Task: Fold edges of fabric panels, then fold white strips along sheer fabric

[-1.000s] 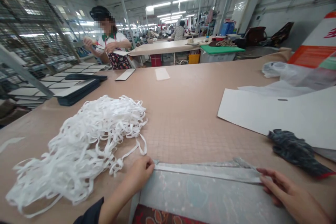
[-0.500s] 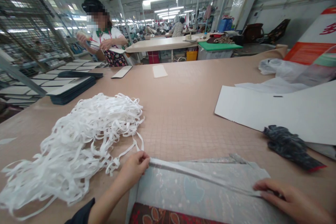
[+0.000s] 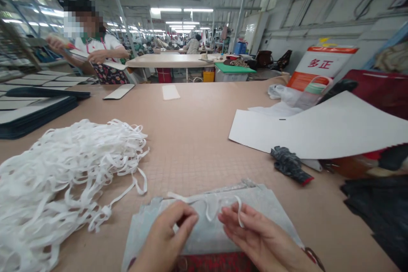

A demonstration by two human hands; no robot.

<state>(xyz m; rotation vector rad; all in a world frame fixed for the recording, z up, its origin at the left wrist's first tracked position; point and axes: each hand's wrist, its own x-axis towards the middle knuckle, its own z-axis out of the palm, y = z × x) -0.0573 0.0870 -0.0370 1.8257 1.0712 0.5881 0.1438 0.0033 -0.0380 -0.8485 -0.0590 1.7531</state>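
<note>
White strip between your two hands, above the grey fabric.
Your left hand [image 3: 167,236] is curled, thumb and forefinger tips almost meeting; you cannot tell from here whether they pinch anything. Your right hand [image 3: 258,236] is turned palm inward with its fingers loosely extended, and the white strip [image 3: 208,211] crosses them, though whether they grip it cannot be told. The rest of the strip curls over the grey fabric [image 3: 207,240] in front of you, where a red patterned piece [image 3: 213,263] shows at the near edge. On the surface [image 3: 191,136], a tangled heap of white tape [image 3: 73,165] lies to your left; a dark glove [image 3: 290,165] and a white board [image 3: 306,134] lie to your right.
</note>
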